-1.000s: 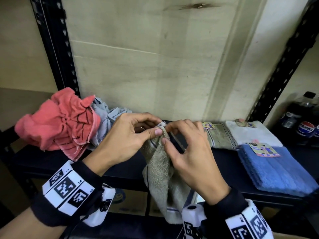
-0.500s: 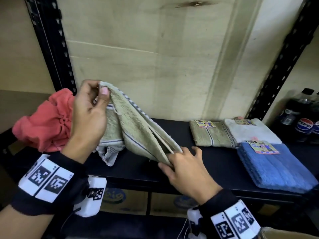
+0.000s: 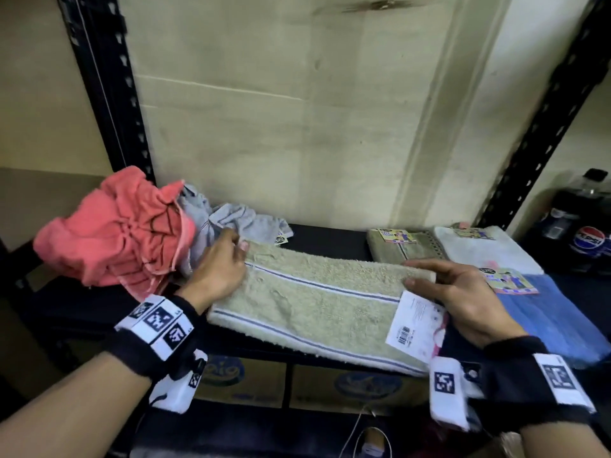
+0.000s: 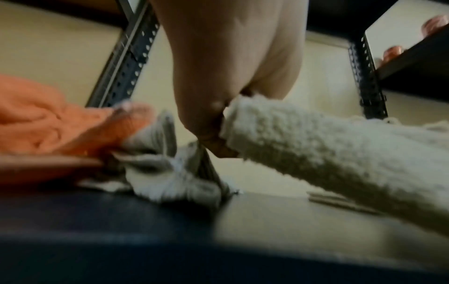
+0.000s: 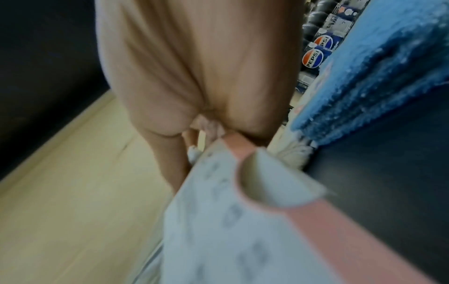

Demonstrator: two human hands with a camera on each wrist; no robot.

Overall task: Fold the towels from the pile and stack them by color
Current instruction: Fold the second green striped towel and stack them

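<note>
A beige towel with blue stripes lies stretched flat across the black shelf, its front edge hanging over the shelf lip. My left hand pinches its left far corner, seen close in the left wrist view as the beige towel end between thumb and fingers. My right hand holds the right far corner between thumb and fingers. A white paper tag hangs at the towel's right end. The unfolded pile, a coral towel and a grey towel, sits just left of my left hand.
At the right stand folded towels: a beige one, a white one and a blue one touching my right wrist. Pepsi bottles stand further right. Black uprights frame the shelf; cardboard boxes sit below.
The beige towel went from bunched between both hands, to lifted and pulled apart, to laid flat on the shelf. My hands have spread to its two far corners.
</note>
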